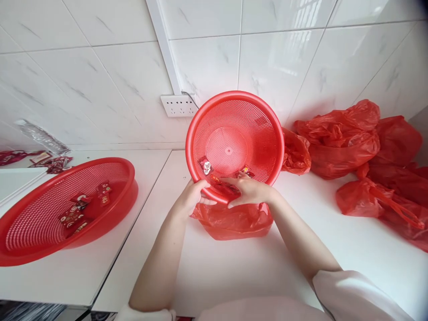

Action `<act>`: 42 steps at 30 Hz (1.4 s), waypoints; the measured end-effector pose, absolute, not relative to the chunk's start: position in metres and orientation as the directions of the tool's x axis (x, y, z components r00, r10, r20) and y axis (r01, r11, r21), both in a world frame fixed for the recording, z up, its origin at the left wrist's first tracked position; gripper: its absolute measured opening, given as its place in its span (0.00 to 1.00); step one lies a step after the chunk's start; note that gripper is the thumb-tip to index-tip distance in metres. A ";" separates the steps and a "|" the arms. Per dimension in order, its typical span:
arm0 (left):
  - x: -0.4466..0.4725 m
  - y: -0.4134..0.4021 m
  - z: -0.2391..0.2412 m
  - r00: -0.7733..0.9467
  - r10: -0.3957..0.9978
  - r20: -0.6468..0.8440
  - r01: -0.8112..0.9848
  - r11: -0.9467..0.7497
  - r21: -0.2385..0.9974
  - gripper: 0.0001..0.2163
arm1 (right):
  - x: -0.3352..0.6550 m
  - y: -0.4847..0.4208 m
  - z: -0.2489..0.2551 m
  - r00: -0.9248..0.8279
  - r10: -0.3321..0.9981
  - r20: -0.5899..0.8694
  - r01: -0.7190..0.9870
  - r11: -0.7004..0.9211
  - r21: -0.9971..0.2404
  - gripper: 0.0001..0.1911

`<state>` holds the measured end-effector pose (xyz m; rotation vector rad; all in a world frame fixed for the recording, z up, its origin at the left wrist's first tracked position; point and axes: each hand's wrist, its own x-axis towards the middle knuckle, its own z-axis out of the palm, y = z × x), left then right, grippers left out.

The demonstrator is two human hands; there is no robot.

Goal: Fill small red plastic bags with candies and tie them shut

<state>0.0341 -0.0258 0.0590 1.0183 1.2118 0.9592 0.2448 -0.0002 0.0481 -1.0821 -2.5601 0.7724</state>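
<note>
A perforated red basket (229, 142) is tipped toward the person over the middle of the white bench (214, 272), its mouth turned to the near edge and its lower rim above an open red plastic bag (237, 225) lying there. The left hand (192, 198) is clamped on the rim at its lower left, thumb over the lip and fingers below. The right hand (250, 191) reaches over the lower rim, thumb and fingers spread apart among small red packets (205, 166); whether it pinches any cannot be told. These packets lie along the basket's lower wall. Toward the bench's left end sits a second, wider basket (117, 223) holding more packets, with loose wrappers (50, 162) near the back left corner. Filled red bags (341, 142) crowd the back edge toward the right end.
</note>
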 end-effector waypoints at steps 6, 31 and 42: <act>0.019 -0.012 0.060 0.057 0.951 -0.304 -0.110 0.309 0.945 0.12 | 0.254 0.007 0.047 -0.511 0.790 0.340 0.423 0.575 -0.701 0.18; 0.018 -0.029 0.078 0.087 0.958 -0.274 -0.078 0.280 0.957 0.14 | 0.238 0.004 0.024 -0.494 0.865 0.092 0.786 0.489 -0.379 0.29; 0.015 -0.023 0.072 0.147 0.936 -0.319 -0.066 0.331 0.941 0.12 | 0.246 0.009 0.035 -0.602 0.778 0.179 0.588 0.584 -0.559 0.15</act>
